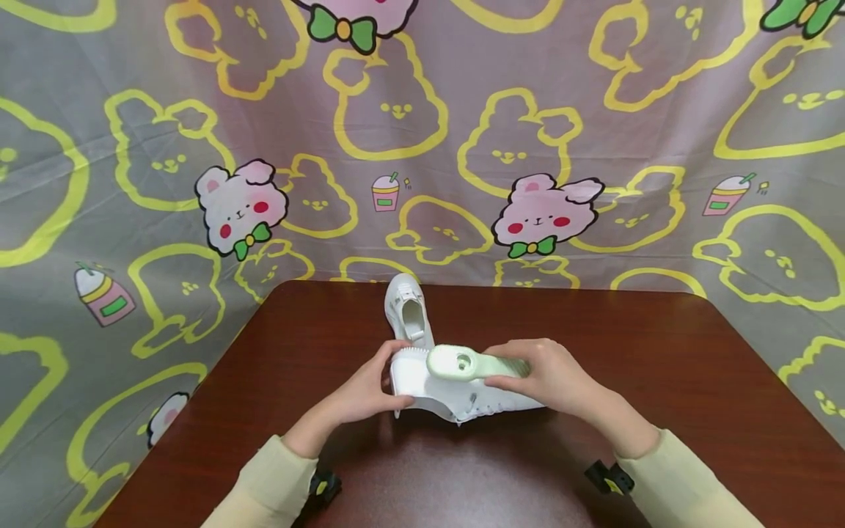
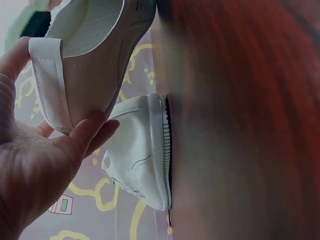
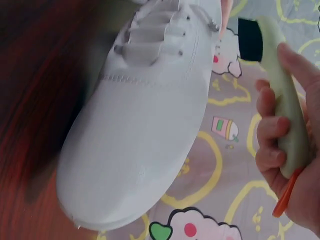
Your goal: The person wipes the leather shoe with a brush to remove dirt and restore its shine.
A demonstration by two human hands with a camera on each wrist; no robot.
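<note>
My left hand (image 1: 366,385) grips the heel of a white lace-up shoe (image 1: 412,378). Its toe points right and its laces face me in the head view. In the left wrist view, thumb and fingers hold the heel (image 2: 87,82) from both sides. A pale green brush (image 3: 285,110) with short black bristles (image 3: 250,40) is in my right hand (image 1: 557,374), fingers curled round the handle. From the head, the brush overlaps the held shoe; in the right wrist view it is beside the shoe's upper (image 3: 140,135). An orange loop (image 3: 287,192) hangs from the handle's end.
Behind the held shoe, a second white shoe (image 1: 403,304) stands on the dark reddish-brown table (image 1: 317,323), toe pointing away. A patterned curtain (image 1: 436,161) hangs beyond the table's far edge. Black devices (image 1: 609,478) sit at both wrists.
</note>
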